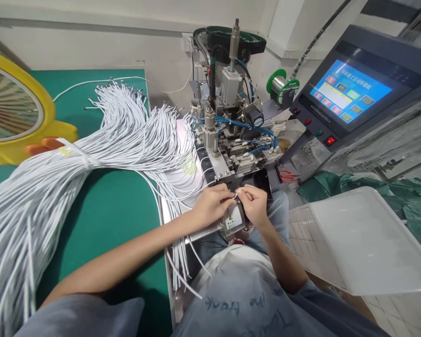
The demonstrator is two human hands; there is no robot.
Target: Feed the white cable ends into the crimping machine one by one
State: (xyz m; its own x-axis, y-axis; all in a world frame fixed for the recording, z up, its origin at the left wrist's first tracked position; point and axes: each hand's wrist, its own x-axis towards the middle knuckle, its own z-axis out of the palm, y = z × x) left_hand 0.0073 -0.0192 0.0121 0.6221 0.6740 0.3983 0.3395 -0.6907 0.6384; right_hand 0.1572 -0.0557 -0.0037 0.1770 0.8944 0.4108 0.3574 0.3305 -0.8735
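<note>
Both of my hands meet at the front of a metal machine. My left hand pinches a thin white cable near its end. Close beside it, my right hand has thumb and forefinger closed on the same cable end; the tip itself is too small to make out. Below the fingers is a small metal box with a white label. A large tied bundle of white cables lies to the left, its loose ends fanned toward the machine.
A yellow fan stands at the left on the green table. Right of the machine are a solder wire spool, a lit touch screen, orange-handled scissors and a white plastic bin.
</note>
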